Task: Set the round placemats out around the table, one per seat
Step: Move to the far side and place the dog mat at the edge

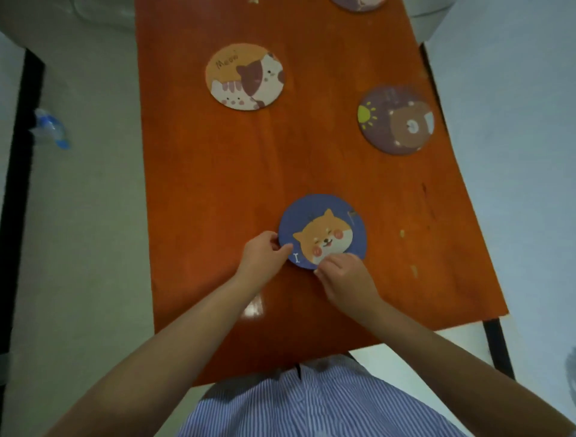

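Observation:
A round blue placemat with an orange dog face [324, 227] lies flat on the orange table [237, 174] near my end. My left hand [263, 252] pinches its left edge and my right hand [343, 276] grips its near edge. An orange placemat with cats [244, 76] lies farther off on the left side. A purple placemat with a bear and a sun [396, 120] lies by the right edge. Part of another round placemat [358, 3] shows at the top, cut off by the frame.
Pale floor surrounds the table on both sides. A crumpled plastic bottle [50, 128] lies on the floor to the left. A dark table leg [498, 346] stands at the near right corner. My striped shirt [311, 405] fills the bottom.

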`<control>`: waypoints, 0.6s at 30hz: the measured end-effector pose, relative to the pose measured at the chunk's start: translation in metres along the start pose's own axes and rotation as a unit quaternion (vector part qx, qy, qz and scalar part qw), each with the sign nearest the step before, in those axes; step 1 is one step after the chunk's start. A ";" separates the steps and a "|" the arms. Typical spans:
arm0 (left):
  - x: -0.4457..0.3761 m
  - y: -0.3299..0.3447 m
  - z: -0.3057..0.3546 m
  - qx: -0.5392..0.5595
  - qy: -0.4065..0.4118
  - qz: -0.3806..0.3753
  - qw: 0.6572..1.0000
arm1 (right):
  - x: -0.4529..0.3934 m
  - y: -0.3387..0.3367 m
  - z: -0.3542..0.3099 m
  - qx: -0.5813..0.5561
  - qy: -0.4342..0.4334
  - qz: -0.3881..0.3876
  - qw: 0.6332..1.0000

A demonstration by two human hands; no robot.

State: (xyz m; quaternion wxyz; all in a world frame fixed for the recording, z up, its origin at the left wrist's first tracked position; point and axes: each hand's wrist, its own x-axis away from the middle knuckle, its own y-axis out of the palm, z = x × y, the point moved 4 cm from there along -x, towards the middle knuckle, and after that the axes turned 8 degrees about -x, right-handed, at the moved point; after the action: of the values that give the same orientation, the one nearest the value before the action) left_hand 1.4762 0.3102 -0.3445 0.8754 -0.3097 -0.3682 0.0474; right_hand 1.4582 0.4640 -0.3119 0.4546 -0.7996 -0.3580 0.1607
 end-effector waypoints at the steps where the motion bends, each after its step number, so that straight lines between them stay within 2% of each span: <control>1: 0.004 0.005 -0.001 0.006 -0.007 -0.006 1.000 | 0.009 0.005 -0.003 -0.031 0.013 -0.011 0.999; 3: 0.008 0.010 -0.004 0.002 -0.002 0.007 1.000 | 0.019 0.005 0.000 -0.087 0.065 0.005 0.994; 6: 0.011 0.011 -0.001 -0.010 0.029 0.029 0.999 | 0.016 -0.009 0.036 -0.077 0.208 0.118 0.968; 9: 0.011 0.013 0.005 -0.029 0.057 0.024 0.998 | -0.001 -0.021 0.070 -0.077 0.355 0.070 0.929; 12: 0.013 0.018 0.011 -0.038 0.063 0.034 0.997 | -0.015 -0.028 0.080 -0.155 0.385 0.042 0.909; 16: 0.015 0.027 0.019 -0.053 0.046 0.044 0.997 | -0.001 -0.045 0.102 -0.159 0.419 0.003 0.894; 18: 0.016 0.030 0.022 -0.057 0.039 0.060 0.996 | 0.008 -0.051 0.109 -0.162 0.405 -0.012 0.900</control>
State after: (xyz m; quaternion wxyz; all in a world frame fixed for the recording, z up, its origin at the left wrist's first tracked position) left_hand 1.4776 0.3508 -0.3399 0.8656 -0.3821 -0.3167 0.0669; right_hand 1.3787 0.5530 -0.3272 0.4265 -0.8539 -0.1737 -0.2423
